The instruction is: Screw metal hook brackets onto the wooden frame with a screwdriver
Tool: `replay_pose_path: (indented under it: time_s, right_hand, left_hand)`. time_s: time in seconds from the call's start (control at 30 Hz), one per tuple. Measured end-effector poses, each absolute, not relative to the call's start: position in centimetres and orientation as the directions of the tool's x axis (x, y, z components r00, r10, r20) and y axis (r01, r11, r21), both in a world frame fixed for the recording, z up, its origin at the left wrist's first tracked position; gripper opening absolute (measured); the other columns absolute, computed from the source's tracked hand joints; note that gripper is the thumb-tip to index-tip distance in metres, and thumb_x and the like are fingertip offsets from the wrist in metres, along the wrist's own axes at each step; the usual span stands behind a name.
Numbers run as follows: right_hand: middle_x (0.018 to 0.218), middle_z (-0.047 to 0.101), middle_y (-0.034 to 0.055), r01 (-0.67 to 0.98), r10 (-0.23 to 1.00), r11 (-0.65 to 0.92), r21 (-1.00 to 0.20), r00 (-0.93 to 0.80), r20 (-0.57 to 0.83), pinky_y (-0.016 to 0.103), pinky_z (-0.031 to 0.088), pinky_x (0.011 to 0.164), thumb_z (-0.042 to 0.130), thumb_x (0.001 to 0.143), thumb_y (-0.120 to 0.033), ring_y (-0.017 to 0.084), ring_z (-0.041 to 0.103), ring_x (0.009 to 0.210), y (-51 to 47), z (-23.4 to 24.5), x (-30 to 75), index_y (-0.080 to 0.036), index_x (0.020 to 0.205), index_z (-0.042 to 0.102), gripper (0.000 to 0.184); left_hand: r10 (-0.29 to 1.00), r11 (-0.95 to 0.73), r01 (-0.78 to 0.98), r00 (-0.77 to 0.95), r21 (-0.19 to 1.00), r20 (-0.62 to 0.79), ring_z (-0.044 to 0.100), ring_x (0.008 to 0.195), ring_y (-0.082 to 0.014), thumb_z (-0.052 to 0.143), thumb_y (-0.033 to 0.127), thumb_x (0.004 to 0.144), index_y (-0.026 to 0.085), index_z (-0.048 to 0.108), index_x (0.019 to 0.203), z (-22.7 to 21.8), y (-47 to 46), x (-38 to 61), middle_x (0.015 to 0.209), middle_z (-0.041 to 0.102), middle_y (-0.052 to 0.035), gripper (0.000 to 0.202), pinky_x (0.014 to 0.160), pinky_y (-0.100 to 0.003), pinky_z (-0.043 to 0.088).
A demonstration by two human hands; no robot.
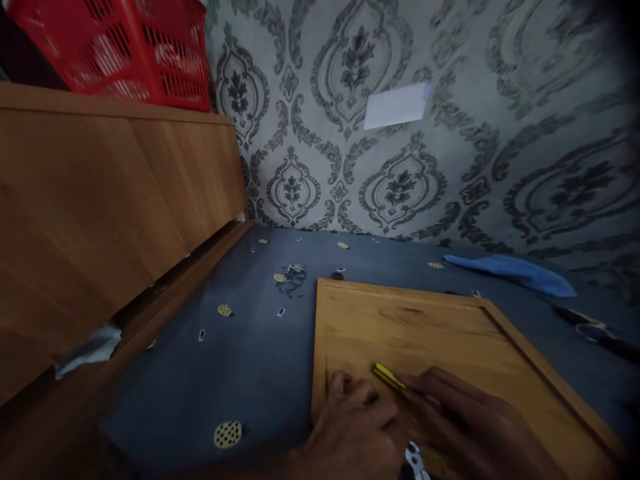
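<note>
A wooden board (430,320) with a raised rim lies on a dark blue patterned cloth (240,360). My left hand (353,417) rests on the board's near left corner, fingers curled down against the wood. Beside it, my right hand (463,417) pinches a thin yellow tool (389,377) whose tip points up and left over the board. A small white and dark object (415,460) peeks out between the two hands at the bottom edge; what it is I cannot make out.
A wooden cabinet side (100,220) runs along the left, with a red plastic basket (125,47) on top. Patterned wallpaper (400,133) stands behind. A blue cloth (515,273) and scissors (595,330) lie at the right. Small dark bits (293,277) are scattered on the blue cloth.
</note>
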State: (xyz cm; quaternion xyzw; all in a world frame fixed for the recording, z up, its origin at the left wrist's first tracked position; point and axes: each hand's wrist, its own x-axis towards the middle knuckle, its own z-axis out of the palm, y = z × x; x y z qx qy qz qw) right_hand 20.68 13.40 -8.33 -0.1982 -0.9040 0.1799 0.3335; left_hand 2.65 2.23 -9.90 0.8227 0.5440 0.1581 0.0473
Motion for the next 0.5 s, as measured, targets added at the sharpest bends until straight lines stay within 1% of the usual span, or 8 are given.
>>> replay_pose_path:
  time_s: [0.07, 0.13, 0.17, 0.23, 0.3, 0.4, 0.43, 0.5]
  right_hand:
    - [0.088, 0.077, 0.0061, 0.249, 0.49, 0.84, -0.483, -0.73, 0.476, 0.026, 0.063, 0.063, 0.055, 0.099, -0.03, 0.02, 0.077, 0.075, 13.8, -7.1, 19.2, -0.029, 0.104, 0.077, 0.023]
    - [0.089, 0.077, 0.0074, 0.289, 0.506, 0.837, -0.464, -0.73, 0.459, 0.029, 0.062, 0.067, 0.052, 0.099, -0.029, 0.021, 0.076, 0.078, 14.4, -5.9, 17.4, -0.026, 0.101, 0.077, 0.025]
    - [0.087, 0.076, 0.0076, 0.299, 0.485, 0.851, -0.432, -0.762, 0.428, 0.029, 0.06, 0.066, 0.049, 0.099, -0.028, 0.02, 0.075, 0.077, 14.8, -5.4, 16.4, -0.025, 0.098, 0.077, 0.027]
    - [0.087, 0.074, 0.0079, 0.337, 0.441, 0.88, -0.334, -0.84, 0.317, 0.031, 0.057, 0.071, 0.046, 0.099, -0.024, 0.021, 0.074, 0.08, 15.9, -4.7, 13.9, -0.022, 0.097, 0.076, 0.03]
    - [0.092, 0.074, 0.0075, 0.341, 0.424, 0.891, -0.299, -0.862, 0.28, 0.031, 0.055, 0.074, 0.049, 0.1, -0.023, 0.021, 0.072, 0.084, 17.2, -4.5, 11.1, -0.022, 0.099, 0.076, 0.027]
    - [0.097, 0.073, 0.0081, 0.348, 0.408, 0.903, -0.254, -0.879, 0.246, 0.032, 0.055, 0.082, 0.057, 0.1, -0.026, 0.019, 0.07, 0.091, 19.1, -5.1, 6.9, -0.019, 0.098, 0.074, 0.019]
    - [0.103, 0.072, 0.0084, 0.35, 0.404, 0.906, -0.238, -0.883, 0.238, 0.035, 0.056, 0.085, 0.06, 0.1, -0.029, 0.02, 0.069, 0.093, 19.7, -5.4, 5.7, -0.017, 0.104, 0.072, 0.017]
    - [0.117, 0.068, 0.008, 0.358, 0.401, 0.91, -0.208, -0.888, 0.225, 0.042, 0.058, 0.086, 0.064, 0.099, -0.037, 0.021, 0.068, 0.099, 20.6, -6.2, 3.6, -0.017, 0.118, 0.066, 0.028]
  left_hand:
    - [0.904, -0.413, 0.882, 0.365, 0.229, 0.224, 0.059, 0.102, -0.0308, 0.053, 0.084, 0.081, 0.02, 0.069, 0.114, -10.3, 2.5, 2.5, 0.103, 0.071, -0.0084, 0.074, 0.093, -0.053, 0.046]
    - [0.894, -0.427, 0.881, 0.379, 0.203, 0.238, 0.059, 0.099, -0.0298, 0.052, 0.082, 0.083, 0.019, 0.07, 0.106, -10.4, 2.7, 2.3, 0.101, 0.07, -0.0082, 0.069, 0.09, -0.05, 0.045]
    - [0.885, -0.445, 0.875, 0.396, 0.192, 0.246, 0.06, 0.098, -0.0289, 0.052, 0.08, 0.085, 0.019, 0.071, 0.102, -10.4, 2.8, 2.2, 0.101, 0.07, -0.0078, 0.066, 0.088, -0.048, 0.045]
    - [0.857, -0.493, 0.853, 0.445, 0.168, 0.259, 0.059, 0.095, -0.027, 0.055, 0.074, 0.089, 0.018, 0.07, 0.097, -10.5, 3.0, 2.1, 0.098, 0.069, -0.0066, 0.059, 0.082, -0.043, 0.044]
    - [0.845, -0.511, 0.847, 0.464, 0.147, 0.264, 0.059, 0.092, -0.0257, 0.057, 0.067, 0.091, 0.019, 0.068, 0.093, -10.8, 3.2, 2.2, 0.093, 0.068, -0.0051, 0.05, 0.079, -0.04, 0.043]
    - [0.865, -0.462, 0.879, 0.417, 0.119, 0.278, 0.056, 0.088, -0.0247, 0.063, 0.058, 0.091, 0.02, 0.067, 0.085, -11.5, 3.5, 2.5, 0.085, 0.066, -0.0038, 0.038, 0.078, -0.04, 0.04]
    - [0.863, -0.461, 0.881, 0.415, 0.112, 0.289, 0.055, 0.087, -0.0241, 0.064, 0.054, 0.092, 0.02, 0.067, 0.083, -11.7, 3.6, 2.6, 0.083, 0.065, -0.0033, 0.035, 0.077, -0.039, 0.039]
    - [0.845, -0.484, 0.869, 0.434, 0.1, 0.312, 0.054, 0.084, -0.0224, 0.063, 0.046, 0.096, 0.02, 0.067, 0.082, -11.8, 3.8, 2.5, 0.08, 0.064, -0.0021, 0.03, 0.073, -0.036, 0.037]
